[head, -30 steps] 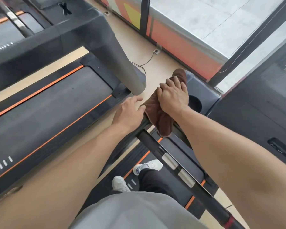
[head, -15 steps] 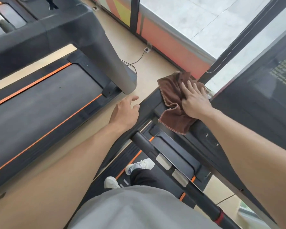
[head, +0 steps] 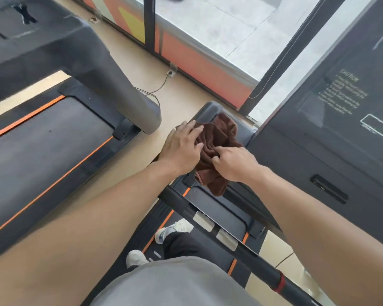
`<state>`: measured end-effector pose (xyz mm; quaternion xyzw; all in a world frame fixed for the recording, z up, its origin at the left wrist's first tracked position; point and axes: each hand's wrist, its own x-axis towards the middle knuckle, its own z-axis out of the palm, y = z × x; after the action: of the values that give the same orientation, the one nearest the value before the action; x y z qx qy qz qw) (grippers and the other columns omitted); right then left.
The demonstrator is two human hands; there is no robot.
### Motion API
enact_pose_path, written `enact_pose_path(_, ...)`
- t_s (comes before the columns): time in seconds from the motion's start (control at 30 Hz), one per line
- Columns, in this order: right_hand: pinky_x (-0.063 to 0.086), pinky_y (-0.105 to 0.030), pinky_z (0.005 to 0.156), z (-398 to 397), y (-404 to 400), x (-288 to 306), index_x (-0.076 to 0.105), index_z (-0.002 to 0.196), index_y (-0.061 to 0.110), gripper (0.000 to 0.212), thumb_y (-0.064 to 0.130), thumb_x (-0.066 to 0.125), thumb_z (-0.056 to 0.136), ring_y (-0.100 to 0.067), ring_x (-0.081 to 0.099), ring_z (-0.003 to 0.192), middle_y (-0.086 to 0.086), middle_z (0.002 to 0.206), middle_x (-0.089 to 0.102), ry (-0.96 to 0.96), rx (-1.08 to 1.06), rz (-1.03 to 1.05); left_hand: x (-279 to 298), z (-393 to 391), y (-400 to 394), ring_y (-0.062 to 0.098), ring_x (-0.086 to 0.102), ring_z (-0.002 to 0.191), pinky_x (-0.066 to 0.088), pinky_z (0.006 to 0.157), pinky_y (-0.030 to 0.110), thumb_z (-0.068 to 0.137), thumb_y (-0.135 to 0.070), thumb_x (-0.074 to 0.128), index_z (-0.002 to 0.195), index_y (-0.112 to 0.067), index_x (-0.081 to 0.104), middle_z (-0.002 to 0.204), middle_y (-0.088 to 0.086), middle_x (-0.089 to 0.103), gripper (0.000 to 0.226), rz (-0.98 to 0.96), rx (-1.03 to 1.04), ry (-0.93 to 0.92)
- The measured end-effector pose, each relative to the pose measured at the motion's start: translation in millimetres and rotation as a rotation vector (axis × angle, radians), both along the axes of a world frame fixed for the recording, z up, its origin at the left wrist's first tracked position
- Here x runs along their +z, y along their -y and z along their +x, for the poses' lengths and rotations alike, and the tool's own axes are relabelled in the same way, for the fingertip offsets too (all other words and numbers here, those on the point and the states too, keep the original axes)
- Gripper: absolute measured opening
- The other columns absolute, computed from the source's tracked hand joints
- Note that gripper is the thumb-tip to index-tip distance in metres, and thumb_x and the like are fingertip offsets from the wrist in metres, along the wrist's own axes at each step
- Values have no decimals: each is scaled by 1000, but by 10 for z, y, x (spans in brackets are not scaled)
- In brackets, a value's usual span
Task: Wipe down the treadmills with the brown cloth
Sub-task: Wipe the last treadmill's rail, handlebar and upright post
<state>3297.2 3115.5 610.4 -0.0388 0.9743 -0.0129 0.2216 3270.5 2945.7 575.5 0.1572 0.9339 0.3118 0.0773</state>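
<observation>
A person stands on a treadmill (head: 210, 208), brown cloth (head: 217, 138) bunched on its console corner. The left hand (head: 181, 149) lies flat-fingered on the cloth; the right hand (head: 234, 162) pinches its folds.

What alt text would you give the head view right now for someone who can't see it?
Both hands meet on a bunched brown cloth lying on the treadmill console: the right hand pinches its folds and the left hand rests flat against its left edge. A second treadmill sits to the left, with a window ahead.
</observation>
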Motion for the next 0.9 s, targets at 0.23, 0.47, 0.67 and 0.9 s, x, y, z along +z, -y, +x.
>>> enact_pose_path(0.23, 22, -44, 116, -245, 59, -121, 47, 145, 16, 63, 46, 14, 100, -24, 40, 142, -9, 153, 48, 166, 94, 155, -183, -242, -31, 20, -10, 157, -3, 127, 45, 107, -51, 21, 163, -28, 9, 171, -1, -10, 61, -383, -232, -70)
enact_pose_path(0.47, 37, -33, 83, -235, -72, 84, 63, 94, 21, 16, 27, 48, 96, -31, 59, 106, -3, 98, 65, 106, 36, -38, -120, -272, -124, 24, -17, 156, -5, 127, 41, 107, -48, 21, 163, -26, -2, 169, 3, -19, 65, -426, -231, 9)
enact_pose_path(0.67, 43, -34, 76, -186, 270, 212, 66, 104, 20, 27, 35, 43, 99, -31, 65, 103, -6, 108, 68, 49, 26, 210, -100, -252, -102, 22, -15, 156, -6, 127, 39, 106, -43, 25, 163, -28, -1, 169, 1, -19, 64, -393, -223, 38)
enact_pose_path(0.9, 10, -48, 125, -273, 368, 129, 20, 161, 9, 62, 41, 29, 108, -28, 19, 155, -11, 166, 25, 358, 28, 291, -160, -231, -38, 21, -16, 156, -5, 127, 39, 107, -45, 29, 163, -29, 0, 169, 0, -19, 65, -328, -220, 45)
